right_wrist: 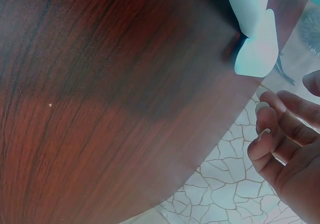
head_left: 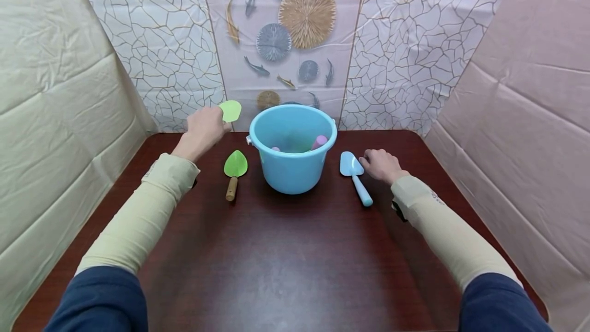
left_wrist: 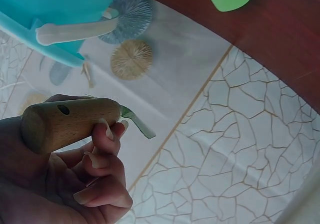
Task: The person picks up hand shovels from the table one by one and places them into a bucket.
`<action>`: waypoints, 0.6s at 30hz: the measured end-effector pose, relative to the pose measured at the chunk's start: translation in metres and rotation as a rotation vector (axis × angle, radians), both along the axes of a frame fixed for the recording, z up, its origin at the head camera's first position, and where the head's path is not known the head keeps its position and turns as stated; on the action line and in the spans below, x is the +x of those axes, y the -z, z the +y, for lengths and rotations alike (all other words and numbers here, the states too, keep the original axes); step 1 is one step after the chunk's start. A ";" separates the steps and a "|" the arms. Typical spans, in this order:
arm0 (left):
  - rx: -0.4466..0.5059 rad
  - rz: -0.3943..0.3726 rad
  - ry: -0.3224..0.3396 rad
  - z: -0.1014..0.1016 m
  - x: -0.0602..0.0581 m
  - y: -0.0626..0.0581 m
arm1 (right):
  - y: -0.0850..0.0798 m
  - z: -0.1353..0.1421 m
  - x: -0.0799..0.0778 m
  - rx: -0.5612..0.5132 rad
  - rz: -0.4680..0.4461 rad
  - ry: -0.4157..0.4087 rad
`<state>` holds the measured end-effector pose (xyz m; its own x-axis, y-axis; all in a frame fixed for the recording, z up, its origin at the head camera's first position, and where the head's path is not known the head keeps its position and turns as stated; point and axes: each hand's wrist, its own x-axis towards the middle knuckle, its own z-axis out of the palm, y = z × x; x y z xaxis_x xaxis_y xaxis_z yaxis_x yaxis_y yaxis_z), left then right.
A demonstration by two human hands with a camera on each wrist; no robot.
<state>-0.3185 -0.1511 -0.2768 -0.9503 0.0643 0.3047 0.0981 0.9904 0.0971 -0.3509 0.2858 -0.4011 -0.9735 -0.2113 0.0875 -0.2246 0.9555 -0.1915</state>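
Brown tabletop point(head_left: 286, 260) carries a blue bucket point(head_left: 292, 173); left hand point(head_left: 205, 129) grips a green trowel point(head_left: 231, 111) raised left of it. Right hand point(head_left: 382, 165), loosely curled and unloaded, is near a blue trowel point(head_left: 361, 190).

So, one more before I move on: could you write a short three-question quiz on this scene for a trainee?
1. Which hand is holding the wooden-handled tool?
2. True or false: the blue trowel lies on the table, outside the bucket.
3. In the head view, where is the green trowel that lies on the table? A) left of the bucket; B) right of the bucket; C) inside the bucket.

Key:
1. The left hand; the right hand holds nothing.
2. True.
3. A.
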 end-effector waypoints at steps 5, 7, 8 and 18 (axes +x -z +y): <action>0.007 -0.018 0.013 0.006 0.000 -0.008 | 0.000 0.001 0.000 0.005 0.004 -0.001; 0.006 -0.027 0.017 0.010 0.000 -0.010 | 0.000 0.002 0.000 0.002 0.001 -0.002; 0.005 -0.029 0.023 0.012 0.000 -0.011 | 0.001 0.002 0.000 0.000 -0.002 -0.003; 0.016 -0.034 0.060 0.031 -0.002 -0.020 | 0.004 0.000 0.001 -0.009 -0.005 0.000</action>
